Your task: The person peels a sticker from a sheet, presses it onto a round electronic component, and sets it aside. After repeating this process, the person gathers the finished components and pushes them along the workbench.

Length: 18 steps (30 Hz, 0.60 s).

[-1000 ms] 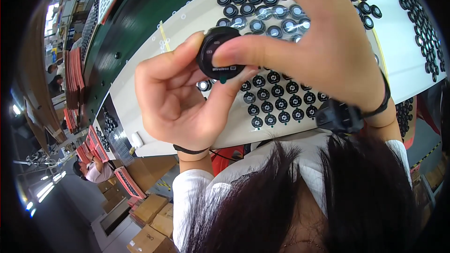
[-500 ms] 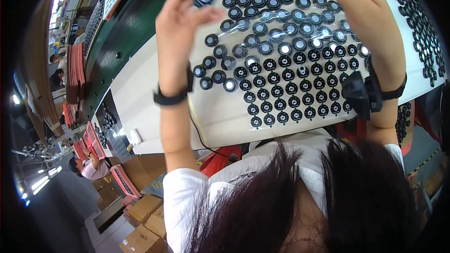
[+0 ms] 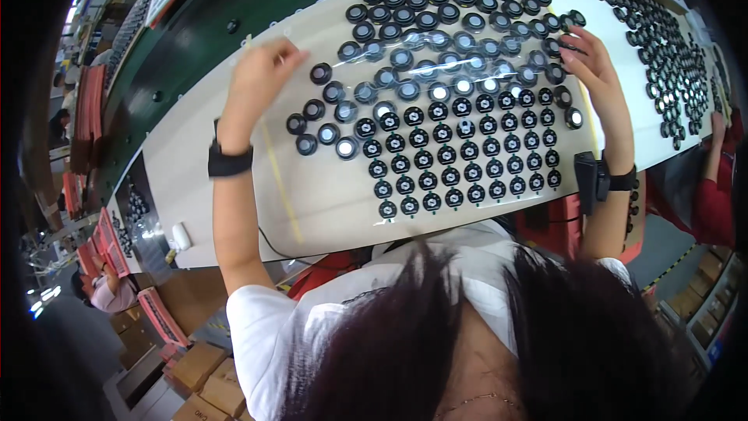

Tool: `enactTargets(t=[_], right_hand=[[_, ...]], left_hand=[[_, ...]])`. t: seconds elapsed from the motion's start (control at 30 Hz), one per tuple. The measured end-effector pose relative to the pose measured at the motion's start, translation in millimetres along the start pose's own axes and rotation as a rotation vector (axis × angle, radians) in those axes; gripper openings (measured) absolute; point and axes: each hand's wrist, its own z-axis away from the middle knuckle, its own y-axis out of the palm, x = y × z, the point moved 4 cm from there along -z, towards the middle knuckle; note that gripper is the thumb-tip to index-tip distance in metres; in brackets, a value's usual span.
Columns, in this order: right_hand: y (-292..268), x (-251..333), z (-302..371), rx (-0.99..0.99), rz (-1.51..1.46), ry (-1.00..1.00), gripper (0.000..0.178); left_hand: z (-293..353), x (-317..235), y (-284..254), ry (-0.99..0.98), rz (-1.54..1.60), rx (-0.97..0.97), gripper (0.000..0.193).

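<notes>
My left hand [image 3: 261, 82] is raised over the left of the table, thumb and fingertips pinched together; whether anything thin is between them is too small to see. At the right, my right hand [image 3: 598, 78] grips a dark round part [image 3: 573, 47], seen nearly edge-on, between thumb and fingers. Between my hands lies a sheet of round black stickers [image 3: 446, 154] in rows, with white marks. Beyond it a clear, shiny film [image 3: 467, 66] covers some of the many black round parts with pale centres [image 3: 401, 58]. Several loose ones [image 3: 306, 143] sit left of the stickers.
A second spread of black round parts [image 3: 662, 70] covers the white table at the right, near another person's red sleeve [image 3: 713, 206]. A green surface [image 3: 202, 62] runs along the far left. Cardboard boxes [image 3: 199, 366] stand on the floor, lower left. Another person sits further left.
The round black part in my left hand no longer shows, and its fingers have drawn together. My right hand has come nearer, with a dark part in view. The whole view has shifted.
</notes>
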Motion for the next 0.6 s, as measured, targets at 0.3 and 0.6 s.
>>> enactTargets(t=[0.3, 0.6], right_hand=[[15, -3, 6, 0.03, -0.158, 0.055, 0.043], [23, -13, 11, -0.061, -0.275, 0.017, 0.054]], left_hand=[[50, -30, 33, -0.194, 0.434, 0.303, 0.023], [57, -81, 31, -0.105, 1.098, 0.165, 0.022]])
